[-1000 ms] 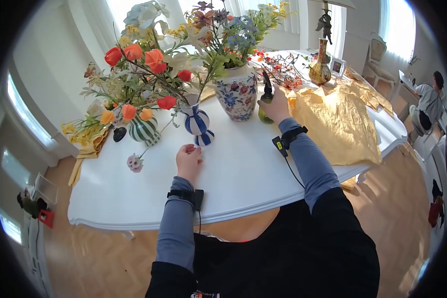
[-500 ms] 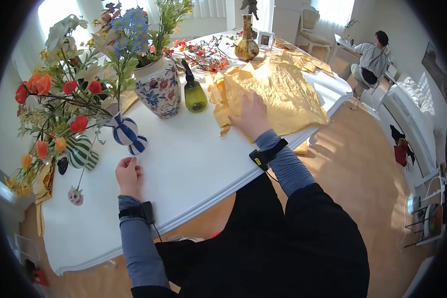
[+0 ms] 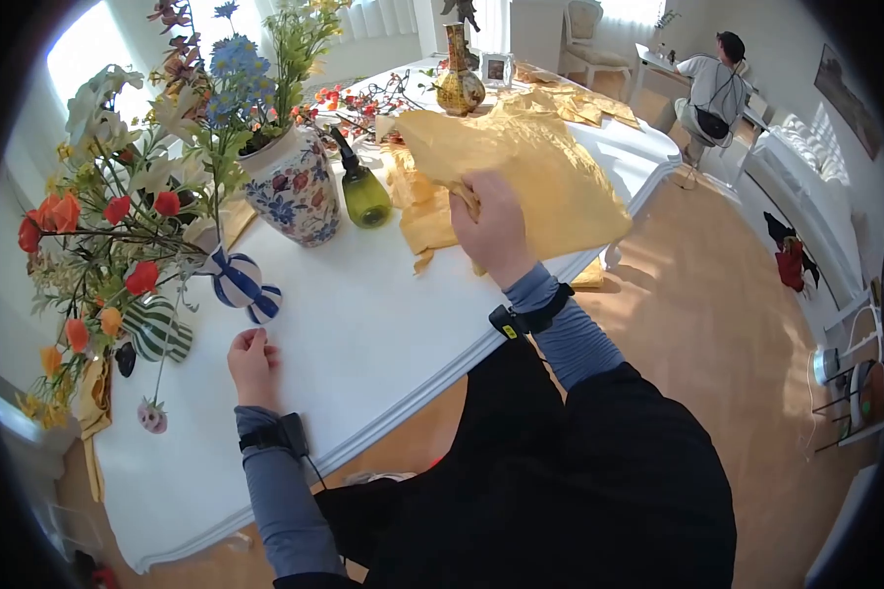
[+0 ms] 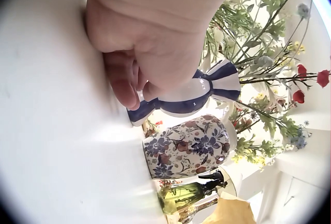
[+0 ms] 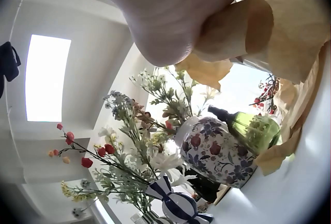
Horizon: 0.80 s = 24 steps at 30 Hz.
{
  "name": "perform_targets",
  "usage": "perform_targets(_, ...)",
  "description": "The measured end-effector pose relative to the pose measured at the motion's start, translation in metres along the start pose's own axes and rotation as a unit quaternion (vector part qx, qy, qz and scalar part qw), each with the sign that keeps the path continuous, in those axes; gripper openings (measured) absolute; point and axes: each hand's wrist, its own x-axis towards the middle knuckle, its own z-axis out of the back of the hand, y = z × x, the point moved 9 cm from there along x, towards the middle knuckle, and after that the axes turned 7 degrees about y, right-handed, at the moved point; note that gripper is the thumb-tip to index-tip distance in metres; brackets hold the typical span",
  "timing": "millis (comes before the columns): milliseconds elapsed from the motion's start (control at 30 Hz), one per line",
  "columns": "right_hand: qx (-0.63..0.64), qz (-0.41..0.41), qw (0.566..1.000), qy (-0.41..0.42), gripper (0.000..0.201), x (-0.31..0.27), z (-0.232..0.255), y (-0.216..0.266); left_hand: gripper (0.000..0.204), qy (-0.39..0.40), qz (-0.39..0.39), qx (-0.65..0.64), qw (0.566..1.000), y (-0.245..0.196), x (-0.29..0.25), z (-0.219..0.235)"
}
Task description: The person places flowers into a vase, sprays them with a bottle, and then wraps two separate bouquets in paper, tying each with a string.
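A wrinkled yellow sheet [image 3: 560,187] lies over the right part of the white table [image 3: 334,363]. My right hand [image 3: 491,228] grips its near edge, which is bunched and raised in the fingers; the right wrist view shows the folded sheet [image 5: 289,27] coming out of that grip. My left hand [image 3: 253,363] rests on the table with loosely curled fingers and nothing in them. Close ahead of it stands a blue-and-white striped vase [image 3: 238,280]. A green spray bottle [image 3: 367,201] with a black top stands just left of the sheet.
A floral vase [image 3: 300,191] with tall flowers stands beside the bottle. A green-striped vase [image 3: 155,329] is at the left, with a pale purple flower [image 3: 152,417] drooping near it. Red-berry branches [image 3: 378,103], a patterned bottle-shaped vase [image 3: 459,79] and a picture frame [image 3: 497,69] are farther back.
My right hand has let go of the spray bottle, moved right onto the yellow sheet, and gripped and lifted its edge. The head view has turned right. My left hand stays on the table.
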Motion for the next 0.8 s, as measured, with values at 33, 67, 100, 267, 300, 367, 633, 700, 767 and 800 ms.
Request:
perform_targets(33, 0.018, 0.044, 0.999, -0.01, 0.021, -0.004, 0.002, 0.019, 0.017, 0.006, 0.004, 0.007, 1.0, 0.001, -0.001, -0.001)
perform_targets(67, 0.017, 0.04, 0.999, -0.014, 0.021, -0.009, 0.003, 0.032, 0.017, 0.01, 0.002, 0.011, 1.0, 0.003, 0.0, -0.001)
perform_targets(100, 0.049, 0.063, 0.997, 0.005, 0.02, -0.015, -0.001, 0.051, 0.017, 0.019, -0.002, -0.003, 1.0, 0.006, 0.001, -0.001)
perform_targets(267, 0.151, 0.129, 0.973, 0.121, 0.02, -0.077, -0.045, 0.13, 0.021, 0.055, 0.0, -0.033, 0.998, -0.005, -0.025, -0.01)
perform_targets(300, 0.158, 0.132, 0.966, 0.155, 0.021, -0.094, -0.061, 0.139, 0.023, 0.074, 0.003, -0.051, 0.996, -0.008, -0.032, -0.015)
perform_targets(367, 0.169, 0.135, 0.959, 0.182, 0.021, -0.125, -0.088, 0.151, 0.04, 0.114, -0.004, -0.048, 0.992, -0.01, -0.043, -0.017)
perform_targets(633, 0.164, 0.148, 0.896, 0.385, 0.022, -0.207, -0.171, 0.179, 0.054, 0.27, 0.005, -0.246, 0.931, 0.0, -0.083, -0.022)
perform_targets(700, 0.166, 0.157, 0.886, 0.404, 0.024, -0.214, -0.171, 0.188, 0.036, 0.208, -0.02, -0.14, 0.968, -0.01, -0.092, -0.023)
perform_targets(767, 0.175, 0.17, 0.871, 0.426, 0.026, -0.22, -0.171, 0.198, 0.032, 0.183, -0.045, -0.139, 0.972, -0.009, -0.094, -0.025)
perform_targets(800, 0.177, 0.18, 0.865, 0.433, 0.03, -0.221, -0.169, 0.201, 0.031, 0.164, -0.067, -0.135, 0.975, -0.008, -0.093, -0.019)
